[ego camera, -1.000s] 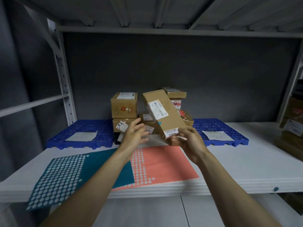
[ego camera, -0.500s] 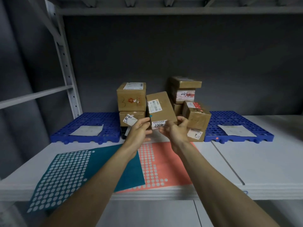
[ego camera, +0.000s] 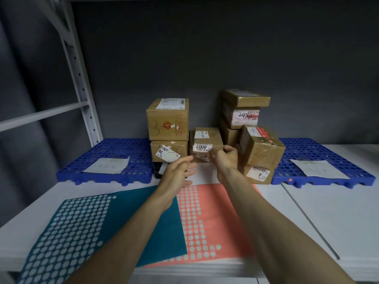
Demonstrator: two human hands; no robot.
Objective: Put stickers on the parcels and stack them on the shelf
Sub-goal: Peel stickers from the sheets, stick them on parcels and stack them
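Right now we are looking down along two bare forearms at a white shelf (ego camera: 328,222). Our right hand (ego camera: 224,158) curls its fingers around the lower right corner of a small cardboard parcel (ego camera: 206,144) with a white label reading 4007. This parcel sits low in a gap between two stacks of brown boxes: a tall left stack (ego camera: 167,130) and a leaning right stack (ego camera: 258,144). Whether it rests fully on the surface we cannot tell. Our left hand (ego camera: 178,173) hovers just beside it, fingers spread and relaxed, holding nothing. A teal sticker sheet (ego camera: 86,228) and a coral sticker sheet (ego camera: 213,220) lie flat nearer to us. We judge the parcel light and stiff, its taped faces somewhat slick, so gripping opposite edges or corners should serve best. The neighbouring stacks look easy to nudge.
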